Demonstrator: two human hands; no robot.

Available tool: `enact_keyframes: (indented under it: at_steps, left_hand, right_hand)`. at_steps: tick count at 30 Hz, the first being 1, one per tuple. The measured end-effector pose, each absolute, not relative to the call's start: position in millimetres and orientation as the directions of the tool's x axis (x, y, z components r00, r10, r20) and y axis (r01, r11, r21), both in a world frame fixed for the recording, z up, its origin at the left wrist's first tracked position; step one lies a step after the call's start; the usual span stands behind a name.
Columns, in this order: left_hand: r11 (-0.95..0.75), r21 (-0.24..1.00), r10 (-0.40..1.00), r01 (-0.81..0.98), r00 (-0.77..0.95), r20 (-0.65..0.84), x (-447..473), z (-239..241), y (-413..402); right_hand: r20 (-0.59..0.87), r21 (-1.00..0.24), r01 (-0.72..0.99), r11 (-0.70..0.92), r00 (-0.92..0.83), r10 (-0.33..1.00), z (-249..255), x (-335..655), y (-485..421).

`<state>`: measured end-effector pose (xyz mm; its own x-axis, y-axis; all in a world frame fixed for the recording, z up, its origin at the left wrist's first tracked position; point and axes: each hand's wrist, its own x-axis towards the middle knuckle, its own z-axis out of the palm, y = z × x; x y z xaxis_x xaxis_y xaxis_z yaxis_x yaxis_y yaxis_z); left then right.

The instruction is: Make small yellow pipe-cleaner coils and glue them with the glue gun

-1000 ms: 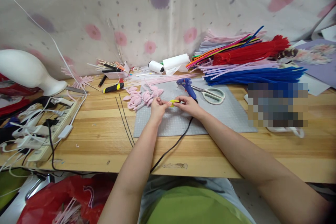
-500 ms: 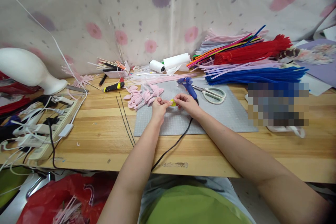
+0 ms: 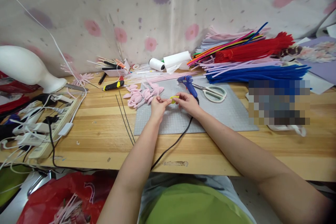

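Between my two hands is a short yellow pipe cleaner, bent into a small curve. My left hand pinches its left end between thumb and fingers. My right hand grips the other end, and the fingertips hide part of it. Both hands hover over the grey cutting mat. Just left of them lies a cluster of pink fuzzy petal shapes. Behind my right hand rest a blue glue gun and scissors with pale handles.
Bundles of red pipe cleaners and blue pipe cleaners lie at the back right. A utility knife and two dark thin wires are on the left. A crowded power strip stands at far left. The glue gun's black cord crosses the front edge.
My fingers have shifted slightly on the yellow pipe cleaner, and more of it shows as a curve above the fingertips. The things on the table lie as before.
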<state>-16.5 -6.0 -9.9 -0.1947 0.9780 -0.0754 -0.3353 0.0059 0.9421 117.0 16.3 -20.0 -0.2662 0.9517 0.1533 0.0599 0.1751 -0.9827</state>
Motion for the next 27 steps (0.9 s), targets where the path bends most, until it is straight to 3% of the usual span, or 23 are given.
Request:
enact_keyframes:
  at_steps: [7,12,18,23,27]
  left_hand:
    - [0.076,0.919,0.972,-0.386,-0.179,-0.156,-12,-4,-10]
    - [0.231,0.888,0.953,-0.399,-0.093,-0.289,-17,0,-10]
    - [0.317,0.854,0.945,-0.412,0.062,-0.320,-22,1,-7]
    - [0.137,0.909,0.955,-0.394,-0.190,-0.227,-22,-2,-5]
    - [0.120,0.932,0.958,-0.342,-0.206,-0.198,-22,-3,-4]
  right_hand:
    - [0.172,-0.983,0.021,0.183,-0.248,0.953,-21,114,19]
    - [0.155,-0.988,-0.011,0.157,-0.240,0.958,-21,114,19]
    - [0.129,-0.992,-0.024,0.126,-0.161,0.978,-19,117,19]
    - [0.128,-0.991,-0.040,0.124,-0.141,0.982,-19,117,19]
    - [0.112,-0.993,-0.058,0.106,-0.128,0.985,-20,118,20]
